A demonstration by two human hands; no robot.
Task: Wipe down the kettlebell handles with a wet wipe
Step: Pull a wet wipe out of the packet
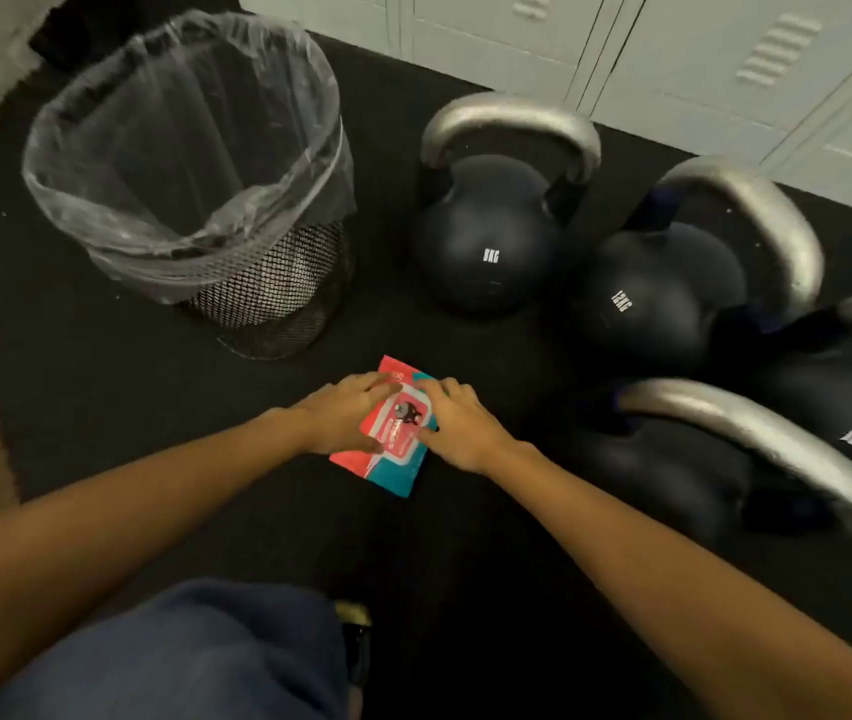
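Your left hand [348,415] and right hand [457,426] rest, fingers loosely bent, on the wipes pack [395,433]; kettlebells [486,236] stand beyond your right grip.

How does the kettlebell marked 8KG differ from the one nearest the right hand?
The 8KG kettlebell stands upright by the lockers, its handle arching overhead; the nearest kettlebell seems tipped, its handle sweeping sideways toward the camera. The 8KG's weight mark faces the camera; the nearest one shows none. The 8KG sits close to the wire bin; the other lies beside the right hand. Both have dark bodies and silver handles.
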